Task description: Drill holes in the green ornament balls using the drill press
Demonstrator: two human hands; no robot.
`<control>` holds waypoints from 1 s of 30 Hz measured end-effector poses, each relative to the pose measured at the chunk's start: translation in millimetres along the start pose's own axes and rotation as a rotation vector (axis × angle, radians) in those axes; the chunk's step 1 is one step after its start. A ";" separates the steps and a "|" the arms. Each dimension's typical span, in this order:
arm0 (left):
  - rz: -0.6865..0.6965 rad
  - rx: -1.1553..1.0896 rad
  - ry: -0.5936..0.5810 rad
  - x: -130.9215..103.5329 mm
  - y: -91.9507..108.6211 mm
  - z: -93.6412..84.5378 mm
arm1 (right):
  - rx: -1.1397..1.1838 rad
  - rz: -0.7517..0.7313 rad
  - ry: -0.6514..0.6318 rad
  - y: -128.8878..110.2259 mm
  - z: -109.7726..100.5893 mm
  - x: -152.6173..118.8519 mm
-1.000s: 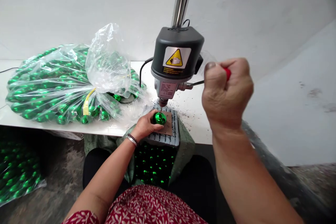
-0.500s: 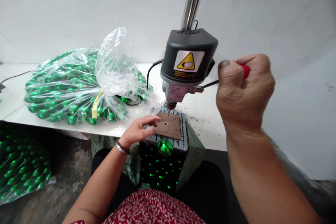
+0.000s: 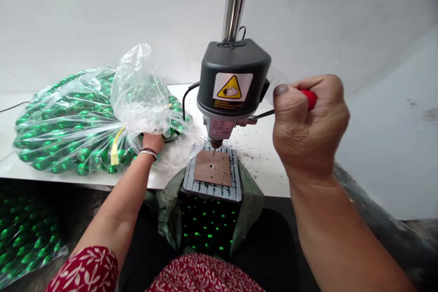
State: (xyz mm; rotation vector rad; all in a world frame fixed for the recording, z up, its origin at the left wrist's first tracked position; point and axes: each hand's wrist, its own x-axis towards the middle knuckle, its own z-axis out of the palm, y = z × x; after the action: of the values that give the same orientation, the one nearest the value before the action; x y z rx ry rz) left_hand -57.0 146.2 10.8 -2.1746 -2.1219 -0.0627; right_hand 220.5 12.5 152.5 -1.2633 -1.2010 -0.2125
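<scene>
Left hand [image 3: 153, 142]: reaching into the clear bag [image 3: 135, 86]; fingers hidden, cannot tell the grip
Green balls [image 3: 43, 163]: bagged on the desk [image 3: 267, 182], mostly left of that hand
Right hand [image 3: 310, 132]: closed around the lever [image 3: 265, 114], right of the drill press [image 3: 236, 59]
Sticker [image 3: 233, 86]: "Attention" below a yellow triangle; smaller print illegible

We are looking through one head-worn camera, facing forward and steeply down across the white surface [image 3: 270, 178] toward the wall [image 3: 68, 18]; we are viewing the drill press [image 3: 234, 66] from close by, near mid-frame.
</scene>
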 end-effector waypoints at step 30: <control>-0.103 -2.018 -0.609 -126.1 70.3 2.6 | -0.003 -0.104 -0.024 10.0 -0.6 -9.7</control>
State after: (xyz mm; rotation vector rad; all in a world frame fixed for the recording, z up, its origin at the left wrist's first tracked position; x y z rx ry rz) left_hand 9.8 19.4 -7.7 -2.6811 -2.6756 -2.9863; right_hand 223.6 11.2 139.0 -1.2101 -1.2893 -0.2763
